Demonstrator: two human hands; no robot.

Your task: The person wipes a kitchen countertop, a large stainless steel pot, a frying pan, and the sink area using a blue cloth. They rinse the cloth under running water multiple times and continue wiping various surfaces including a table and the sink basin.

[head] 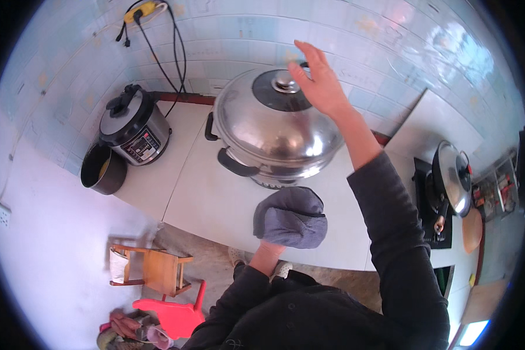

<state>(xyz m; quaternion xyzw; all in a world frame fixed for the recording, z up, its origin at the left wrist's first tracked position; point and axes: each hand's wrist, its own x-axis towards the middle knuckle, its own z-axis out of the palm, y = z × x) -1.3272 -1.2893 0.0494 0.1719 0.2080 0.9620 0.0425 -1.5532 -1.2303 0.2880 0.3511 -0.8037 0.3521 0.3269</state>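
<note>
A large stainless-steel steamer pot (240, 127) stands on the white countertop, its domed lid on, with a glass centre and a metal knob (285, 82). My right hand (319, 81) is raised beside the knob, fingers spread and holding nothing; whether it touches the lid I cannot tell. Below the pot, near the counter's front edge, a folded grey cloth (291, 218) covers my left hand (273, 247). Only the wrist and the heel of that hand show, so its fingers are hidden under the cloth. Black side handles (238, 164) stick out at the pot's left.
An electric pressure cooker (135, 127) and a dark saucepan (105, 170) stand at the left, beneath a hanging power strip (140, 12). At the right, a lidded wok (453, 177) rests on a black stove (437, 238). A wooden chair (159, 267) and a red plastic seat (175, 315) stand on the floor.
</note>
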